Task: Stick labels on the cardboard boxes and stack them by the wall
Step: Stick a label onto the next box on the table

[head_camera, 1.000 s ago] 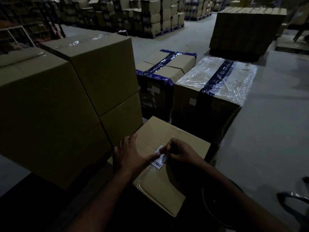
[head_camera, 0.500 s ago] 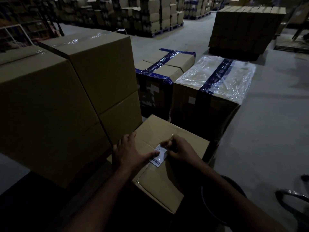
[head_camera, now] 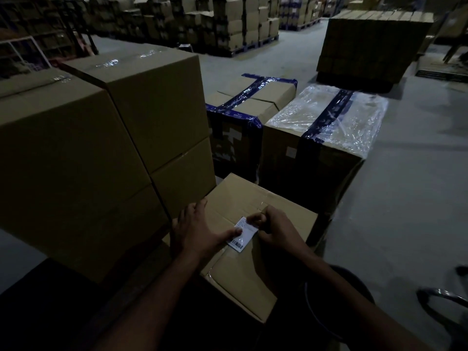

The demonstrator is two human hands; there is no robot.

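Note:
A low cardboard box (head_camera: 253, 269) sits in front of me, taped along its top seam. A small white barcode label (head_camera: 242, 233) lies on its top. My left hand (head_camera: 196, 230) rests flat on the box, its thumb pressing the label's left edge. My right hand (head_camera: 274, 228) has its fingers curled and pinches the label's upper right edge. Two tall stacks of plain cardboard boxes (head_camera: 83, 153) stand close on the left.
Behind the low box stand a box wrapped in blue tape (head_camera: 243, 115) and a box covered in clear film (head_camera: 326, 127). A pallet of boxes (head_camera: 372, 44) is far right. Bare concrete floor (head_camera: 410, 198) stretches right. A dark round bin (head_camera: 339, 295) and a metal frame (head_camera: 445, 300) sit lower right.
Both hands stay on the label; my right fingers have worked slightly along its upper edge while the left thumb keeps pressing. The view has shifted a little.

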